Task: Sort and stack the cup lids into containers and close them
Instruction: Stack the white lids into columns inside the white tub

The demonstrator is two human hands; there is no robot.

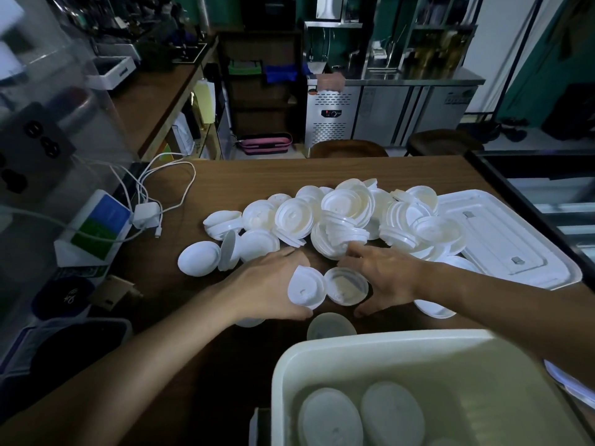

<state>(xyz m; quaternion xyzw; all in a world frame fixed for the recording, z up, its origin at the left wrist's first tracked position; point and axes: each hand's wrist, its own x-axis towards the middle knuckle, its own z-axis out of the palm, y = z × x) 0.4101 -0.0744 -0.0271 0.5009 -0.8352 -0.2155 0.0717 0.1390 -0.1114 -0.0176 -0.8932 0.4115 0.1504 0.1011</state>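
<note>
A white cup lid (306, 291) was tilted in the left hand (264, 284), whose thumb and fingers curled round its rim. Just beside it, the right hand (389, 278) gripped a translucent lid (346, 286). Both were near the table's (257, 175) middle, in front of the lid pile (338, 217). A cream container (289, 381) at the near edge held more lids.

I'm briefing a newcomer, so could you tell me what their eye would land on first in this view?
First, the heap of white cup lids sprawling across the middle of the brown table. In front of it, the left hand holds a white lid and the right hand a clear lid, side by side. Nearest the camera sits a cream container with pale lids lying inside.
</note>
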